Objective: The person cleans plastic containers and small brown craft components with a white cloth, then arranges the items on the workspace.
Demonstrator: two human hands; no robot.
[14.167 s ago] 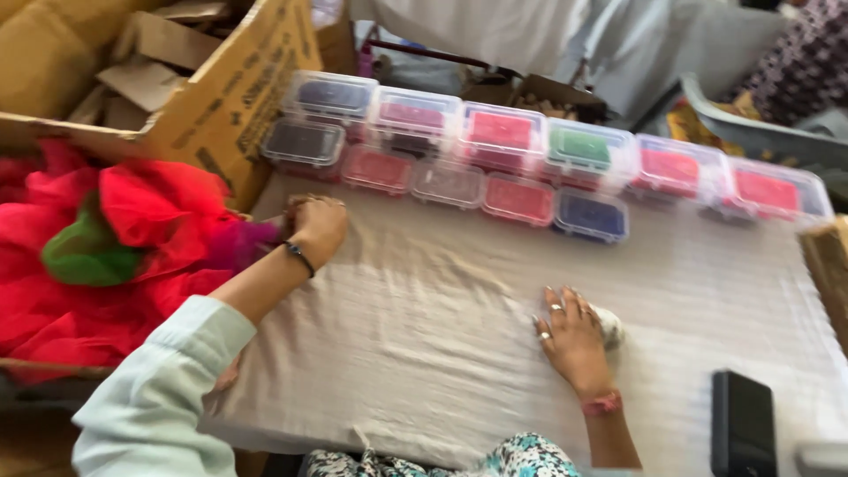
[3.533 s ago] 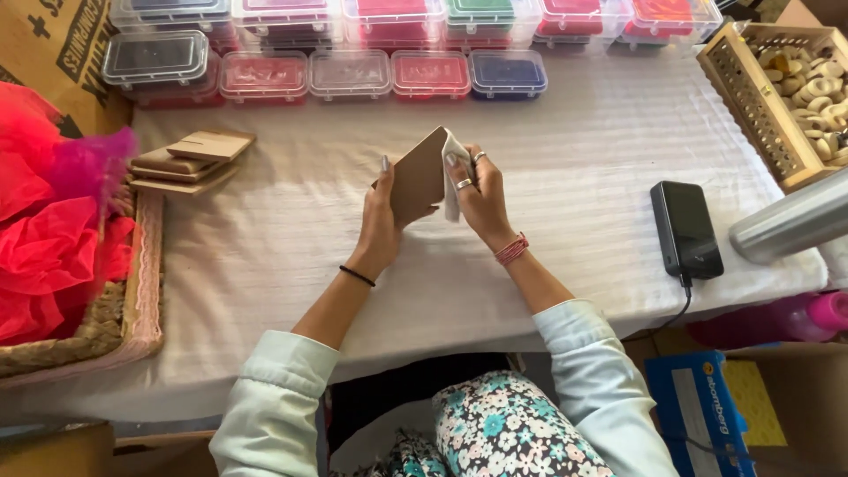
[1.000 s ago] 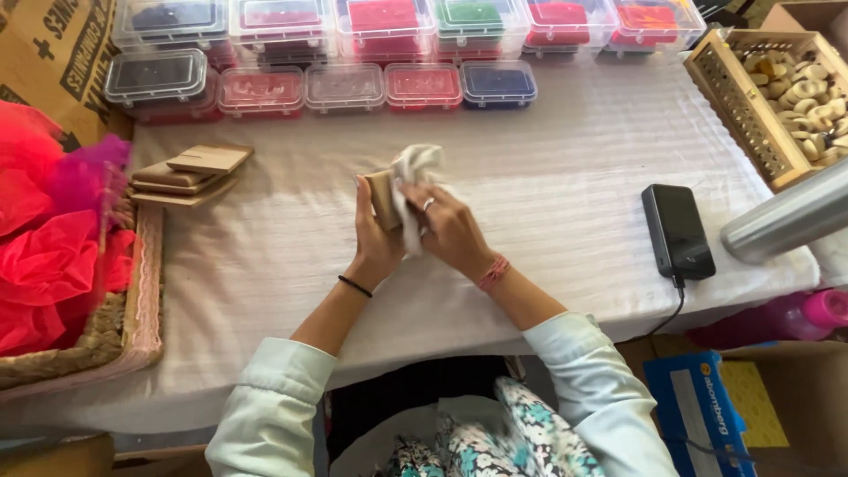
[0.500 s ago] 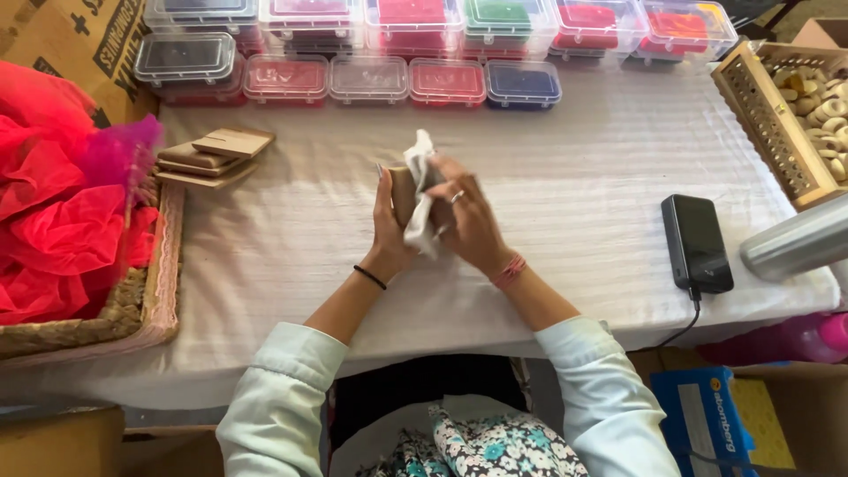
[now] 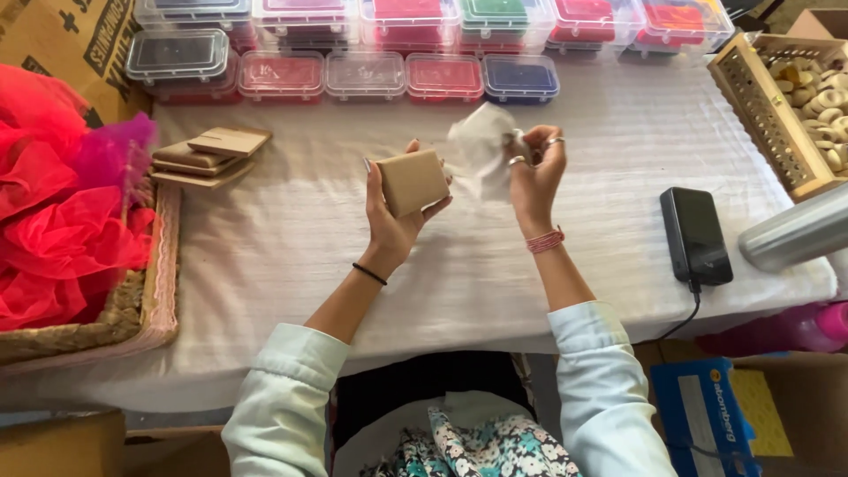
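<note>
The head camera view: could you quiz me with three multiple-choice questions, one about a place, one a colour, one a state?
1. Where does the stack of flat wooden pieces lie?
A. left of the hands
B. beside the phone
C. in the crate

2. What colour is the cloth in the basket?
A. blue
B. red and pink
C. white

3. How is the small brown box?
A. lying on the table
B. held in the left hand
C. inside a container

Answers: 1 A, it sits near the basket; 2 B, bright red with pink; 3 B, fingers grip it above the tablecloth.
</note>
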